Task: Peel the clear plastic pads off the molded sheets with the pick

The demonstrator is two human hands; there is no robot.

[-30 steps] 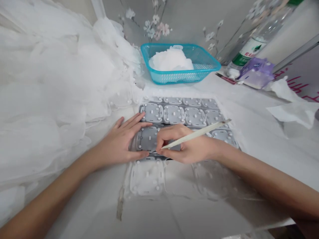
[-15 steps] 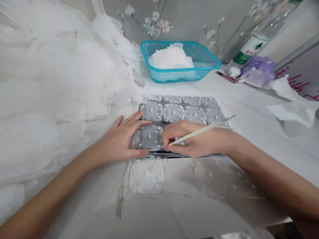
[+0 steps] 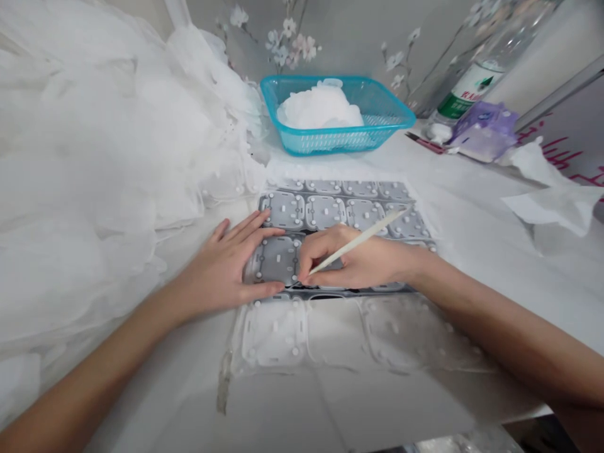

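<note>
My left hand lies spread at the left edge of a clear moulded plastic sheet, its fingertips and thumb framing one square panel. In a pinch, my right hand holds a slim, pale pen-like tool slanting up to the right. The tool's lower tip points down at the right side of that panel; my fingers partly hide the tip, so its kind cannot be told. Rows of rounded squares with small raised studs cover the sheet. Most look grey over a dark layer; the nearest row lies over white.
Thin white plastic pieces are heaped along the left side. Behind the sheet stands a blue basket with white pieces inside. A plastic bottle, a purple packet, tweezers and crumpled tissue are at the back right.
My right hand has shifted slightly left, bringing the tool's tip closer to the square panel's lower right corner. The left hand stays in place; the whole view has moved a little.
</note>
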